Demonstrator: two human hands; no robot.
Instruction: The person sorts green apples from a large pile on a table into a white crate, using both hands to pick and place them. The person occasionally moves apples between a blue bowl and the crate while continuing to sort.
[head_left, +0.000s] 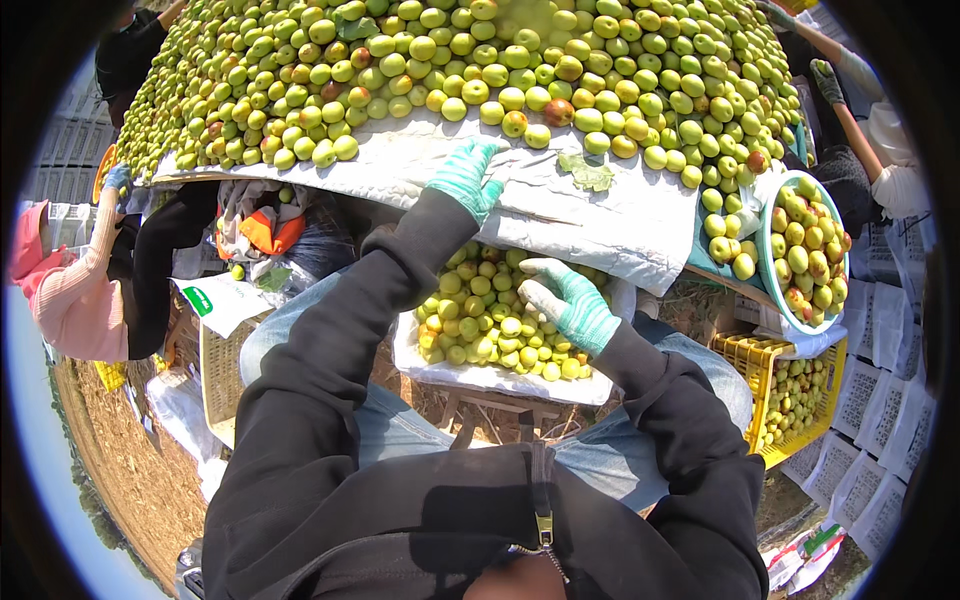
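Observation:
A broad heap of green jujubes (440, 70), some blushed red-brown, covers a table draped in white cloth (600, 225). My left hand (468, 178), in a mint-green glove, reaches over the cloth near the heap's front edge, fingers stretched out and thumb apart. Between my knees stands a lined crate (470, 375) filled with more jujubes (490, 320). Just above its right side hovers my right hand (578, 308), gloved alike with pale fingertips. Its fingers are apart and slightly curved, and no fruit shows in them.
On the table's right corner sits a pale green basin (773, 265) of jujubes, above a yellow crate (765, 375) of more. A leaf (585, 172) lies on the cloth. A person in pink (85, 300) works at left; others' arms reach in at right. Clothing (265, 220) is bundled under the table.

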